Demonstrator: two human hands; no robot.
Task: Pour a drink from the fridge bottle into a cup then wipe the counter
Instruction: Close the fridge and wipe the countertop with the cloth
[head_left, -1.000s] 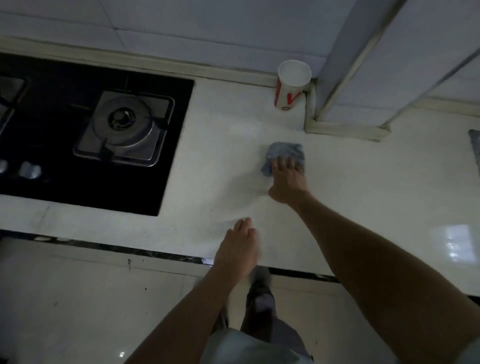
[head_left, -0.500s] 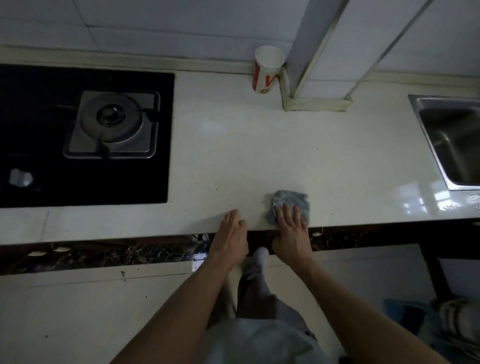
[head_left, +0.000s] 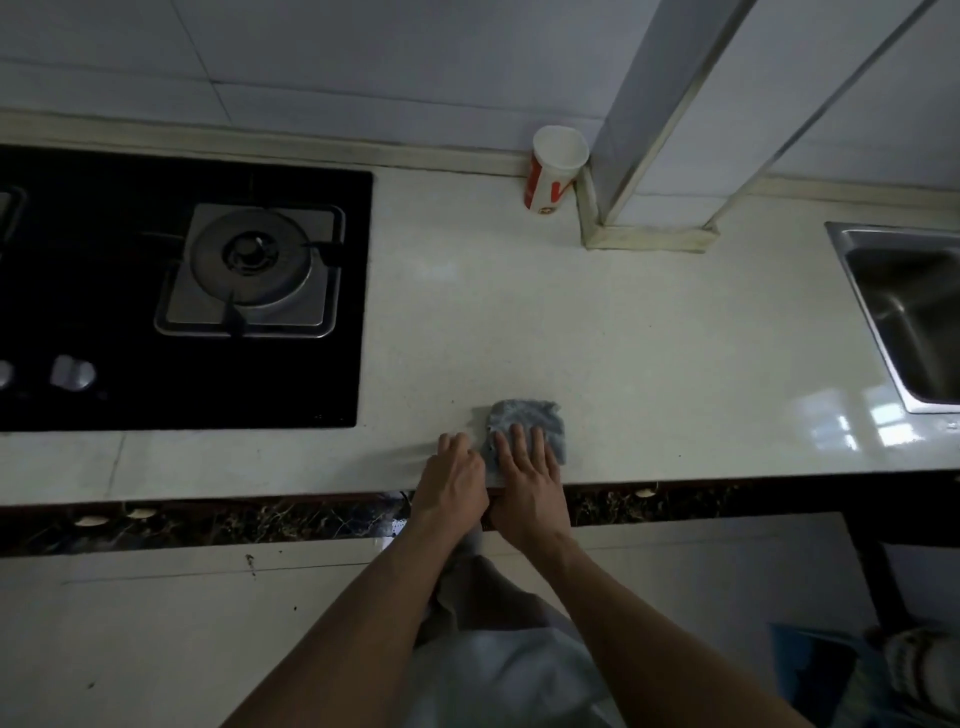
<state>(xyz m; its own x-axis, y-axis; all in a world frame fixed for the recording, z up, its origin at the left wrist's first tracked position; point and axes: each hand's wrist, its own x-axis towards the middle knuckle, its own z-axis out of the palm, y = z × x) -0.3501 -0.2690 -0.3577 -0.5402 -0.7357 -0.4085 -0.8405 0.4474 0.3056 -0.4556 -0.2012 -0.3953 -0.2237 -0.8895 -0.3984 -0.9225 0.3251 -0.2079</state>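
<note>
Pale bench (head_left: 649, 338) fills the view, with a black gas hob (head_left: 104, 312) set in on the left and a steel sink (head_left: 914, 317) at the right edge. The right hand (head_left: 527, 475) lies flat, fingers straight, pressing the grey cloth (head_left: 524, 415) near the bench's front edge. The left hand (head_left: 454, 480) rests just beside it, fingers relaxed, gripping nothing. The red-and-white cup (head_left: 551, 174) stands upright by the back wall, well apart.
</note>
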